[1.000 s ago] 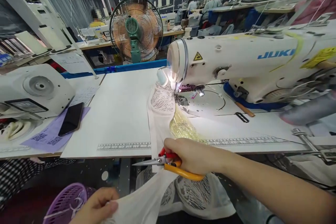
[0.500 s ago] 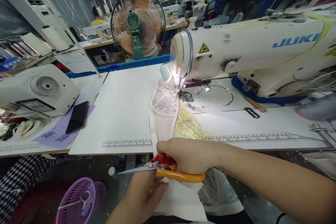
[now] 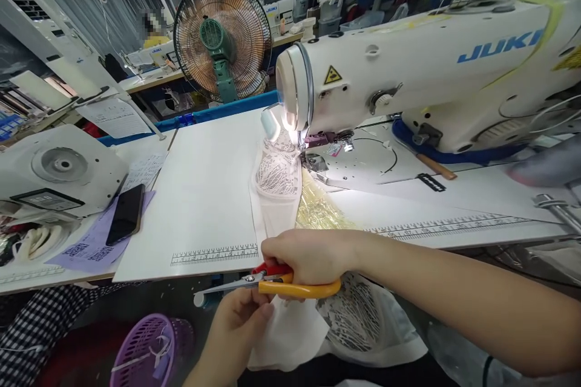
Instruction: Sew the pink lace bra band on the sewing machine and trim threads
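My right hand (image 3: 313, 257) is closed at the table's front edge, holding scissors (image 3: 297, 289) with orange and red handles. Their blades point left. The fingertips of that hand also meet the pale lace garment piece (image 3: 279, 178), which runs up under the sewing machine's needle area. Just below the scissors, my left hand (image 3: 236, 329) pinches the edge of white fabric (image 3: 290, 335), thumb against fingers. More of the work, a white lace panel (image 3: 354, 320), hangs over my lap to the right. Yellow shiny material (image 3: 320, 205) lies beside the lace on the table.
A white sewing machine (image 3: 408, 66) fills the right side. A wooden-handled tool (image 3: 436, 166) and a black blade (image 3: 431, 182) lie near its base. To the left are a phone (image 3: 126, 214) and purple paper (image 3: 86, 248). A purple basket (image 3: 145, 351) stands below; a fan (image 3: 222, 36) is behind.
The view has tilted and shifted slightly. My left fingers have moved a little relative to the scissors and now show more plainly pinching the white fabric. The lower white fabric has shifted and spread.
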`<state>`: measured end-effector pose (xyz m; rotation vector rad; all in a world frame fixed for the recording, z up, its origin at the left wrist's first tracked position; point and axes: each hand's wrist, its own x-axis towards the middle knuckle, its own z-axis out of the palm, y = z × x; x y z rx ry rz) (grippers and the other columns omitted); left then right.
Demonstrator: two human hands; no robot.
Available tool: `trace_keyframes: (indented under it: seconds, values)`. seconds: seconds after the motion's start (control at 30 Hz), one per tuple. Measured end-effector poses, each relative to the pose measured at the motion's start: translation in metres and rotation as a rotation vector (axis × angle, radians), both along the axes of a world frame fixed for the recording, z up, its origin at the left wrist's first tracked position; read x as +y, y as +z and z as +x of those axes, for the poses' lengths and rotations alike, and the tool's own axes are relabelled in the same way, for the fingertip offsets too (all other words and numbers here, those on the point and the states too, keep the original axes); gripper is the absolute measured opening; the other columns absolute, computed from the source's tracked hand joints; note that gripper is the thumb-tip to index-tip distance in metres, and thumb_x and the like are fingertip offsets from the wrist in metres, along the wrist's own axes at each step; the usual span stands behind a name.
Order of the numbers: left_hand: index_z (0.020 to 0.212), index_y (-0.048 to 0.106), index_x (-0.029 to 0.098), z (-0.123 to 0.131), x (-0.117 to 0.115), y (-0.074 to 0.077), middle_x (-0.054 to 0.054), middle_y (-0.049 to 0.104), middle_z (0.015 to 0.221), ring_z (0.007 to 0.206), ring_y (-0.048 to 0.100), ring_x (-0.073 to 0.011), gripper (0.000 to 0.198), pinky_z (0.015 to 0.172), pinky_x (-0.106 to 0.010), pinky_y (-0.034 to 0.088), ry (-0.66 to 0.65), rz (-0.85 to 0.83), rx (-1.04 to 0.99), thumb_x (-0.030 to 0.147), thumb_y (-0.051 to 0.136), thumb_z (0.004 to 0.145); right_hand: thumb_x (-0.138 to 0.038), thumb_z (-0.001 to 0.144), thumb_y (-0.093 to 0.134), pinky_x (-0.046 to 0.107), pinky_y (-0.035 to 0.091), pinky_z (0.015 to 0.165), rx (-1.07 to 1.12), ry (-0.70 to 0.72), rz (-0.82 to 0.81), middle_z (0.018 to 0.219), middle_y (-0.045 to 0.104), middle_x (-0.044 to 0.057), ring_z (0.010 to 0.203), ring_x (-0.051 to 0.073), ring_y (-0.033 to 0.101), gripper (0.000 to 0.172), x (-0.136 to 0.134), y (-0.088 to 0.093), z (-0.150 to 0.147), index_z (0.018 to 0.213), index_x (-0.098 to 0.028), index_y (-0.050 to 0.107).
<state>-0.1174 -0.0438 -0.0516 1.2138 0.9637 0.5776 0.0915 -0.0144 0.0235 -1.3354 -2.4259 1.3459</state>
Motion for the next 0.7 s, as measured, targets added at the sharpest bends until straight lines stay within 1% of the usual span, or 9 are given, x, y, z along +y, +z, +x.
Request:
trace_keyframes:
  seconds: [0.1, 0.27, 0.33, 0.43, 0.57, 0.7]
  values:
    - [0.062, 0.058, 0.014, 0.003, -0.002, 0.001, -0.001, 0.057, 0.067, 0.064, 0.046, -0.0122, 0.038, 0.059, -0.021, 0.039, 0.030, -0.037, 0.005, 0.049, 0.075, 0.065, -0.022, 0.065, 0.063, 0.023, 0.034, 0.048, 0.010, 0.003, -0.007, 0.069, 0.045, -0.004, 0.058, 0.012, 0.042, 0.028, 0.000, -0.001, -0.001, 0.073, -0.022, 0.037]
    - [0.063, 0.061, 0.015, 0.010, -0.006, 0.011, 0.001, 0.055, 0.061, 0.058, 0.044, -0.0109, 0.038, 0.055, -0.021, 0.036, 0.107, -0.081, 0.055, 0.049, 0.077, 0.061, -0.025, 0.070, 0.059, 0.024, 0.036, 0.048, 0.014, 0.041, -0.004, 0.072, 0.048, -0.002, 0.059, 0.014, 0.044, 0.022, 0.000, -0.001, -0.001, 0.075, -0.021, 0.038]
    - [0.062, 0.061, 0.015, 0.012, -0.008, 0.014, 0.001, 0.054, 0.059, 0.056, 0.043, -0.0107, 0.039, 0.054, -0.021, 0.036, 0.138, -0.081, 0.071, 0.049, 0.078, 0.059, -0.027, 0.070, 0.059, 0.025, 0.037, 0.048, 0.014, 0.050, -0.001, 0.072, 0.048, -0.001, 0.060, 0.014, 0.045, 0.022, 0.000, -0.001, -0.001, 0.076, -0.021, 0.038]
    - [0.062, 0.062, 0.014, 0.013, -0.008, 0.016, 0.001, 0.055, 0.060, 0.057, 0.044, -0.0110, 0.038, 0.056, -0.022, 0.037, 0.147, -0.059, 0.078, 0.049, 0.079, 0.059, -0.027, 0.069, 0.060, 0.025, 0.036, 0.048, 0.021, 0.051, 0.005, 0.072, 0.047, -0.002, 0.059, 0.014, 0.044, 0.025, 0.000, -0.001, -0.002, 0.075, -0.022, 0.037]
    - [0.060, 0.061, 0.015, 0.011, -0.006, 0.016, 0.002, 0.055, 0.058, 0.058, 0.046, -0.0113, 0.036, 0.060, -0.022, 0.040, 0.115, -0.043, 0.075, 0.047, 0.077, 0.062, -0.026, 0.070, 0.059, 0.025, 0.037, 0.046, 0.013, 0.051, 0.034, 0.071, 0.048, -0.002, 0.058, 0.014, 0.044, 0.023, 0.000, -0.003, -0.004, 0.075, -0.022, 0.037]
    - [0.071, 0.067, 0.017, 0.007, -0.002, 0.018, -0.002, 0.062, 0.069, 0.066, 0.052, -0.0152, 0.031, 0.067, -0.026, 0.043, 0.000, -0.013, 0.069, 0.048, 0.072, 0.069, -0.028, 0.070, 0.058, 0.025, 0.036, 0.046, 0.011, 0.046, 0.047, 0.072, 0.048, -0.001, 0.059, 0.015, 0.045, 0.023, -0.002, -0.004, -0.009, 0.076, -0.022, 0.037]
